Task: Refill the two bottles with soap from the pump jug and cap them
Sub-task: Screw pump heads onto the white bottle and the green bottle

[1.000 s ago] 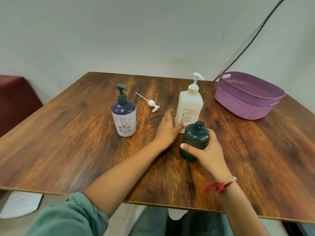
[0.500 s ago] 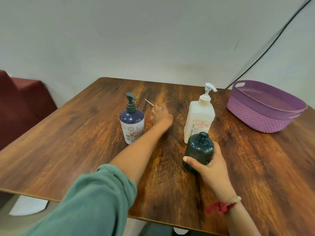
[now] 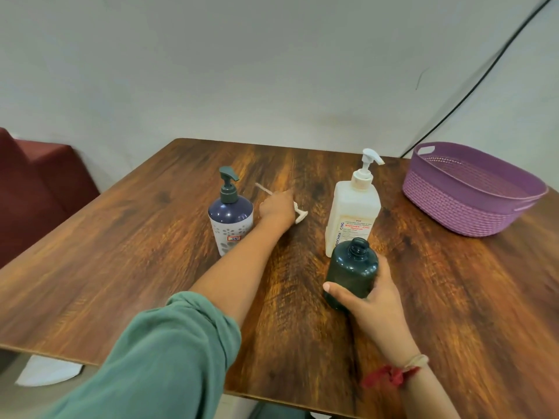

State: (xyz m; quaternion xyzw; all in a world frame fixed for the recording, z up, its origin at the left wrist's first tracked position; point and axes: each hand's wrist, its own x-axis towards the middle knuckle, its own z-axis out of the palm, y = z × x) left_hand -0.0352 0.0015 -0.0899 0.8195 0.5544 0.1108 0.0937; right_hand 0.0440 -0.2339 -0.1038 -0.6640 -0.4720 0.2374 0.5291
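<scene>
A dark green bottle [image 3: 351, 272] with no cap stands upright near the table's middle, and my right hand [image 3: 373, 300] is wrapped around its lower side. Just behind it stands the white pump jug [image 3: 352, 213] with an orange-lettered label. My left hand [image 3: 278, 207] reaches far forward and closes over the loose white pump cap [image 3: 301, 215], whose thin tube [image 3: 263, 188] sticks out to the upper left. Left of that hand stands a purple-and-white bottle [image 3: 230, 220] with its dark pump cap on.
A purple woven basket [image 3: 472, 192] sits at the table's [image 3: 121, 267] back right, with a black cable [image 3: 472, 89] on the wall behind it. A dark red seat [image 3: 36, 182] lies beyond the left edge. The near table edge runs under my arms.
My left hand left the spot beside the jug and reached forward to the loose pump cap, closing over it. My right hand kept hold of the green bottle. The view shifted.
</scene>
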